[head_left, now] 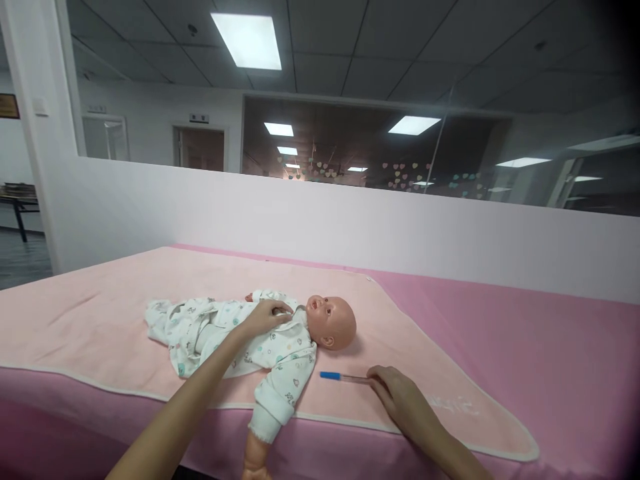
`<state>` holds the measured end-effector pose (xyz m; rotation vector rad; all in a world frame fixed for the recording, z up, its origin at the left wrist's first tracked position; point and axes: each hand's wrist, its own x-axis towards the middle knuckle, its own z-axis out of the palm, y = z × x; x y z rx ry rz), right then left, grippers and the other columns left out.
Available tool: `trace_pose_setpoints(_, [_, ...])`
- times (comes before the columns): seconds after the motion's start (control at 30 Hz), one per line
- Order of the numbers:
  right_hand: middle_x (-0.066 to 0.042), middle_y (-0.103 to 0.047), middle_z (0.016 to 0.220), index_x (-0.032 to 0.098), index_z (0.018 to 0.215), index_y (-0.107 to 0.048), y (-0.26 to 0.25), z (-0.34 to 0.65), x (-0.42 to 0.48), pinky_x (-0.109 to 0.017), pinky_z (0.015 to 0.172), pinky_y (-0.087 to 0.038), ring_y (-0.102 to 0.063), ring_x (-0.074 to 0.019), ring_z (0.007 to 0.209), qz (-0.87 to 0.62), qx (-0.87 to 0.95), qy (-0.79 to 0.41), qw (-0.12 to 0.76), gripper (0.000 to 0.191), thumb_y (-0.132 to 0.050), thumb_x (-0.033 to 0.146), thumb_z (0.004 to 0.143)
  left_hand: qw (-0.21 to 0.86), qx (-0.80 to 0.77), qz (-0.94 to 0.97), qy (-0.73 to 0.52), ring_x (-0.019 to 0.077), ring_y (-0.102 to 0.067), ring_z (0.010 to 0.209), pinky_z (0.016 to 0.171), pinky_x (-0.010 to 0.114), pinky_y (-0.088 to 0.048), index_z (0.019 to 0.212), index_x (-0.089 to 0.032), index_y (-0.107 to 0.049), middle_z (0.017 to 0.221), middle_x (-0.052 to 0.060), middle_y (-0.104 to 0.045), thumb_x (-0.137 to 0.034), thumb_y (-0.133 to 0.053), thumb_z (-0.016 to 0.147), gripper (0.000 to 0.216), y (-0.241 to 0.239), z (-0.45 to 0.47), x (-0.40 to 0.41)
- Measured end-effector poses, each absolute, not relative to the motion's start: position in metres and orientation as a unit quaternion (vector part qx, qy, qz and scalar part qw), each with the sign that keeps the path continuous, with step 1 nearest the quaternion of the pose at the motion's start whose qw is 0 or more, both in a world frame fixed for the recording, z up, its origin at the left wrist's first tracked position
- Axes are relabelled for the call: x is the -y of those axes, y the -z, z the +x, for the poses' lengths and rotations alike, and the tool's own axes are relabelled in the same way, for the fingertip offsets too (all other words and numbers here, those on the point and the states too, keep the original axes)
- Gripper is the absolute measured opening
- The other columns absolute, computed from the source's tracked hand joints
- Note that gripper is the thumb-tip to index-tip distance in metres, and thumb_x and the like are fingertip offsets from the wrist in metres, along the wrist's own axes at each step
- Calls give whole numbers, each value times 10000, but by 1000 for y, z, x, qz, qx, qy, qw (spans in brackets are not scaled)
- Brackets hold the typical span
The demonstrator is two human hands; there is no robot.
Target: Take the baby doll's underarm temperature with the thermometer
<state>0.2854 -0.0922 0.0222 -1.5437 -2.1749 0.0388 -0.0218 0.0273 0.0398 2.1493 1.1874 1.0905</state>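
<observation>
From where I stand, the doll (287,345) lies crosswise in front of the person, face up, its long axis running left to right, head to the right and legs to the left. The left hand (267,317) is the nearer one: it rests on the chest just below the collar, fingers loosely curled, and I can't tell whether they pinch any cloth. The right hand (395,392) is on the head's side, closer to the person, with thumb and fingers closed on one end of a slim blue-capped stick (339,377). That stick runs nearly parallel to the doll, its cap pointing left towards the sleeve, apart from it; whether it touches the peach mat (125,280) beneath, I can't say.

The doll is bald and smooth, dressed in white printed with small coloured figures, the cloth rumpled around the legs. Its near arm reaches over the mat's pale border, past the pink cover (565,347).
</observation>
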Motion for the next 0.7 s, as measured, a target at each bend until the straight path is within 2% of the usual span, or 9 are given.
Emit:
trace_pose_setpoints(0.07, [-61,-659,800,226,838,-596,-28,283,97,-305,650,-467,-616,-198,731,-564,781,-30,266,275,-340,327,845,311,-430,722,-445,182,-578,712,623,265,-422,869,-158,-682,758,47,-670,-403,-599,682,319,-35,-28,-32])
trace_pose_setpoints(0.2, [-50,-670,847,251,858,-602,-52,269,103,-268,607,-468,-626,-185,745,-541,766,-24,346,284,-354,389,852,454,-403,582,-541,195,-610,822,712,285,-459,945,-128,-655,894,91,-681,-413,-651,658,405,-30,-36,-37])
trace_pose_setpoints(0.33, [-43,-668,844,241,886,-608,-86,229,86,-251,636,-443,-616,-166,744,-495,794,53,350,290,-322,290,876,523,-382,530,-548,202,-619,852,749,293,-472,942,-136,-658,925,99,-683,-401,-693,629,412,-34,-39,-37])
trace_pose_setpoints(0.53, [-42,-608,645,171,755,-576,-114,151,37,-225,488,-317,-543,-141,543,-490,838,169,170,165,-445,73,776,487,-378,602,-508,214,-606,897,763,306,-466,966,-142,-656,987,100,-670,-424,-670,658,418,-57,-41,-28])
trace_pose_setpoints(0.6, [-26,-588,600,174,751,-572,-117,132,24,-221,491,-308,-531,-134,518,-503,836,158,153,173,-473,33,745,461,-364,636,-501,225,-585,954,803,315,-453,960,-141,-660,1003,101,-665,-423,-663,666,407,-67,-40,-25])
trace_pose_setpoints(0.7, [-30,-594,614,195,771,-593,-120,118,11,-220,535,-329,-557,-141,588,-511,833,140,162,174,-483,59,763,433,-343,680,-482,221,-575,970,825,319,-443,968,-140,-659,1006,96,-664,-408,-658,672,399,-78,-41,-27])
